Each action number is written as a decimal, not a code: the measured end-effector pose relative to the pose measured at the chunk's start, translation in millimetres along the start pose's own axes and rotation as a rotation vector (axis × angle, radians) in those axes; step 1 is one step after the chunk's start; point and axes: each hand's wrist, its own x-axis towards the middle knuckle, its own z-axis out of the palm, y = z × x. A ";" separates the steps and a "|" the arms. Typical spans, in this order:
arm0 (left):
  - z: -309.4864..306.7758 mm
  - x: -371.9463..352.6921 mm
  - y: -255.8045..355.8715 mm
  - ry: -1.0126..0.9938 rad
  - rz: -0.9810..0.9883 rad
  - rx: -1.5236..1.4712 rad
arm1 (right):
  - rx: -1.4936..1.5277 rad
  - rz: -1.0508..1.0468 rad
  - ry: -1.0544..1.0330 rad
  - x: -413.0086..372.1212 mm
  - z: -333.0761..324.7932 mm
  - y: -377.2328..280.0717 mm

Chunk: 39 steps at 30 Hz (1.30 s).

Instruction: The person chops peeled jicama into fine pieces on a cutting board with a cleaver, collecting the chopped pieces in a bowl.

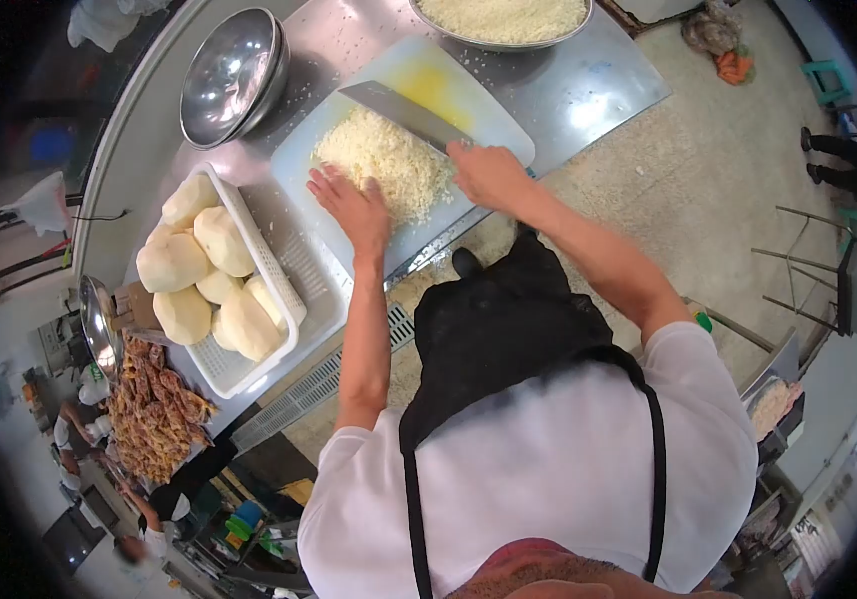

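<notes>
A heap of finely chopped pale food [383,165] lies on a whitish cutting board [298,165] with a yellow patch. My right hand [488,178] is closed round the handle of a broad cleaver [403,115], whose blade lies along the far right side of the heap. My left hand [356,208] rests with fingers spread on the near left edge of the heap, holding nothing. Left of the board, a white basket [293,299] holds several large peeled pale vegetables [174,262].
Stacked steel bowls [234,75] stand at the upper left. A bowl of chopped food [508,18] is beyond the board. Brown food pieces [154,414] are piled at the lower left. Other people are in the background, left and right.
</notes>
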 end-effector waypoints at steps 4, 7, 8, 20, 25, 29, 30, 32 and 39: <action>-7.4 -27.0 48.4 -0.195 0.440 0.081 | 0.051 0.064 0.041 -16.1 -10.6 0.3; 9.9 -14.9 46.2 -0.293 0.567 0.207 | 0.788 0.293 -0.075 -40.3 -43.4 29.9; 15.8 -6.5 45.1 -0.234 0.582 0.291 | 0.787 0.300 -0.068 -53.5 -47.0 45.0; 51.8 4.7 99.6 0.012 0.200 0.256 | 1.439 0.423 -0.039 -61.0 79.9 -5.5; 48.8 14.0 106.9 0.156 0.182 -0.048 | 1.401 0.328 -0.061 -71.6 32.7 -17.3; 31.0 13.9 135.7 0.165 0.191 -0.106 | 1.343 0.341 -0.148 -84.9 -1.2 -17.3; 25.2 14.7 145.6 0.163 0.172 -0.109 | 1.351 0.339 -0.170 -87.6 -6.7 -17.0; 14.9 18.6 162.3 0.158 0.175 -0.095 | 1.381 0.339 -0.216 -90.5 -9.1 -11.3; 9.1 65.1 213.2 0.160 0.338 -0.045 | 1.590 0.179 -0.080 -79.0 -59.2 -0.5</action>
